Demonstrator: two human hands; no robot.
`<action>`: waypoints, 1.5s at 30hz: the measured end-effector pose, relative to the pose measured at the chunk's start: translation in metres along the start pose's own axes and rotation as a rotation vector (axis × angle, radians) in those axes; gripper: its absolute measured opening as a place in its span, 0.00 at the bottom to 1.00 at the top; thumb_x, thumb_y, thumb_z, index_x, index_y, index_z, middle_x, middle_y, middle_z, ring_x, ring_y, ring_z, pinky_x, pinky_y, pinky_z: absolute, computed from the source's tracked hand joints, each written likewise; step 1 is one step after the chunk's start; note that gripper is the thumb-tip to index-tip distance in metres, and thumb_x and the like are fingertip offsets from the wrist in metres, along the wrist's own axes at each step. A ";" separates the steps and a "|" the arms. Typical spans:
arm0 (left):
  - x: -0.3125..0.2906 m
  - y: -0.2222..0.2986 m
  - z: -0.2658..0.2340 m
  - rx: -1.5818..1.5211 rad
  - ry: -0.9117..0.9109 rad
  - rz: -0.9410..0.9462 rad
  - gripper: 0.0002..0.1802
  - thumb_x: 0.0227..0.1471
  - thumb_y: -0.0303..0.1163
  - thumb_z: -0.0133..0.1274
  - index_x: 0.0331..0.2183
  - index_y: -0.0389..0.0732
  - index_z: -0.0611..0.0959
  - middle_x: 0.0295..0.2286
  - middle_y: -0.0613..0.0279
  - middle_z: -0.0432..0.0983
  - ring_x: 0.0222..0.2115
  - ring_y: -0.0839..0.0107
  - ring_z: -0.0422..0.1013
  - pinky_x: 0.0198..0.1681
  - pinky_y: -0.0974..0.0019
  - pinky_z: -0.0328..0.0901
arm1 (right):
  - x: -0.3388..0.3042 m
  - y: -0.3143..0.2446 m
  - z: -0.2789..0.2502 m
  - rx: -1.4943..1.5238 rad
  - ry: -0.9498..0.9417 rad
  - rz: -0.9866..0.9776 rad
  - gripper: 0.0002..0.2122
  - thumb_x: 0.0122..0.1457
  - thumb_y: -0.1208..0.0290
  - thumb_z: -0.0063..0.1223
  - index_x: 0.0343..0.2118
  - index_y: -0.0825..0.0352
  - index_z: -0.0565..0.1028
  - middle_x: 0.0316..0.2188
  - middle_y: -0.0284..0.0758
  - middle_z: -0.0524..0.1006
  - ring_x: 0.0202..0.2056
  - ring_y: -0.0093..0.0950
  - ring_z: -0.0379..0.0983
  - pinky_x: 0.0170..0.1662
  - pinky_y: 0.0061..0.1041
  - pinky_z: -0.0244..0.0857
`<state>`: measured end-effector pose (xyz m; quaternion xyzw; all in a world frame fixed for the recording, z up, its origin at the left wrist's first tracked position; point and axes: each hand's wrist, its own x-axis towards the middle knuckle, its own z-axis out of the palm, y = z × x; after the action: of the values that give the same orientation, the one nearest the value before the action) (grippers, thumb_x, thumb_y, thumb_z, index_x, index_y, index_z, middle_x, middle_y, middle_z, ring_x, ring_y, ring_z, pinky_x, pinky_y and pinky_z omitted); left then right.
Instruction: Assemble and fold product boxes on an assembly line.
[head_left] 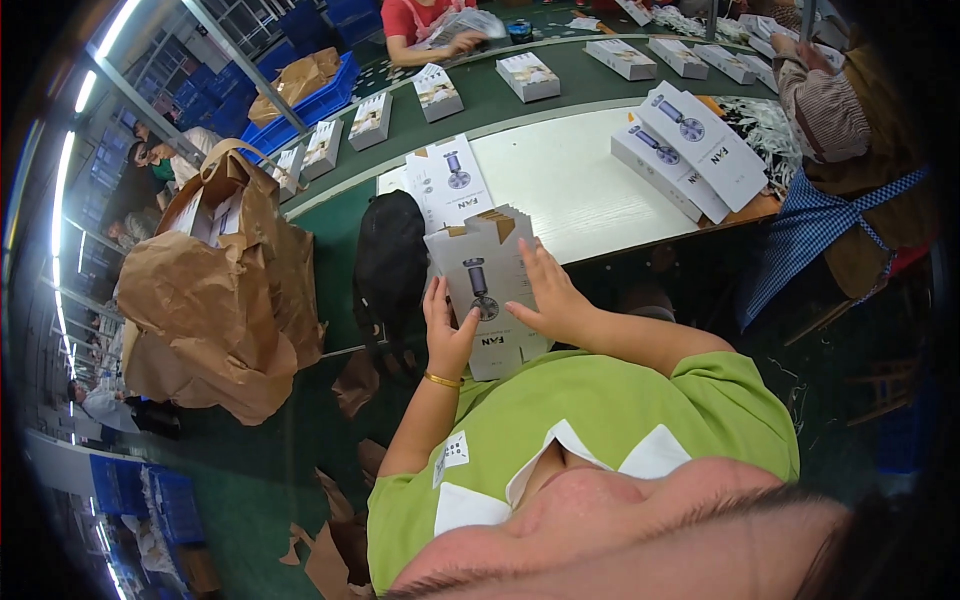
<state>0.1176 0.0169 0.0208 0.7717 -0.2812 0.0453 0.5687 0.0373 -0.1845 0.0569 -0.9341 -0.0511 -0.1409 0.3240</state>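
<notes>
Against my front stands a stack of flat white cartons [505, 260] printed with a handheld fan, their open brown flaps showing at the top. My left hand [447, 328] clasps the stack's left side, thumb lying over the front carton. On the right side my right hand [550, 296] presses its fingers along the edge, thumb also on the front face. More flat fan cartons [447, 185] lie on the white tabletop [565, 185] just beyond the stack. Close by on the left sits a black bag [390, 260].
A large crumpled brown paper bag [225, 300] holding white cartons stands at left. Fan cartons [690, 150] are piled on the table's right end, beside a person in a checked apron [830, 230]. Beyond, a green conveyor [490, 105] carries several white boxes; a person in red [425, 25] sits across.
</notes>
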 end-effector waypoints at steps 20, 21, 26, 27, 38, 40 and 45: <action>-0.003 0.091 -0.012 0.314 -0.259 0.481 0.30 0.41 0.23 0.58 0.50 0.43 0.74 0.48 0.46 0.70 0.38 0.50 0.73 0.40 0.62 0.69 | 0.007 0.006 -0.007 1.285 0.138 0.384 0.24 0.58 0.58 0.53 0.48 0.71 0.62 0.44 0.37 0.69 0.45 0.24 0.65 0.51 0.25 0.60; -0.001 0.089 -0.011 0.315 -0.258 0.482 0.30 0.41 0.23 0.58 0.50 0.43 0.74 0.48 0.46 0.70 0.38 0.50 0.73 0.40 0.62 0.69 | 0.008 0.007 -0.006 1.253 0.144 0.403 0.24 0.58 0.57 0.54 0.47 0.72 0.62 0.44 0.38 0.69 0.45 0.24 0.65 0.51 0.25 0.60; 0.003 0.068 -0.011 0.449 -0.191 0.448 0.35 0.38 0.29 0.63 0.52 0.48 0.72 0.45 0.46 0.67 0.37 0.50 0.71 0.38 0.60 0.69 | 0.010 0.008 -0.003 1.480 0.212 0.450 0.21 0.60 0.59 0.51 0.48 0.69 0.62 0.43 0.36 0.69 0.46 0.26 0.66 0.53 0.29 0.58; 0.000 0.065 -0.010 0.462 -0.157 0.459 0.36 0.37 0.29 0.65 0.52 0.48 0.72 0.43 0.46 0.68 0.38 0.51 0.71 0.37 0.60 0.69 | 0.011 0.006 -0.005 1.612 0.196 0.422 0.21 0.60 0.61 0.51 0.50 0.69 0.61 0.44 0.36 0.69 0.47 0.26 0.65 0.54 0.31 0.57; -0.017 0.064 -0.010 0.369 -0.113 0.713 0.49 0.34 0.30 0.67 0.58 0.42 0.59 0.46 0.41 0.64 0.37 0.50 0.71 0.35 0.59 0.69 | 0.002 -0.030 -0.038 1.251 -0.100 0.073 0.28 0.54 0.86 0.36 0.60 0.59 0.59 0.51 0.33 0.65 0.52 0.26 0.63 0.57 0.26 0.56; -0.012 0.073 -0.016 0.355 -0.090 0.701 0.47 0.33 0.31 0.68 0.55 0.43 0.63 0.45 0.43 0.65 0.36 0.51 0.71 0.35 0.60 0.70 | 0.000 -0.031 -0.037 1.113 -0.125 0.015 0.26 0.58 0.81 0.36 0.61 0.60 0.57 0.52 0.34 0.64 0.55 0.26 0.60 0.59 0.26 0.51; -0.004 0.083 -0.035 0.343 -0.150 0.679 0.38 0.29 0.33 0.70 0.45 0.42 0.70 0.41 0.47 0.69 0.34 0.55 0.72 0.33 0.61 0.70 | 0.003 -0.030 -0.034 1.364 -0.325 0.001 0.21 0.64 0.72 0.33 0.61 0.64 0.57 0.58 0.36 0.60 0.57 0.24 0.56 0.60 0.25 0.49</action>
<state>0.0825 0.0341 0.1021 0.7200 -0.5497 0.2207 0.3617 0.0265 -0.1821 0.1005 -0.5317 -0.1757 0.0640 0.8260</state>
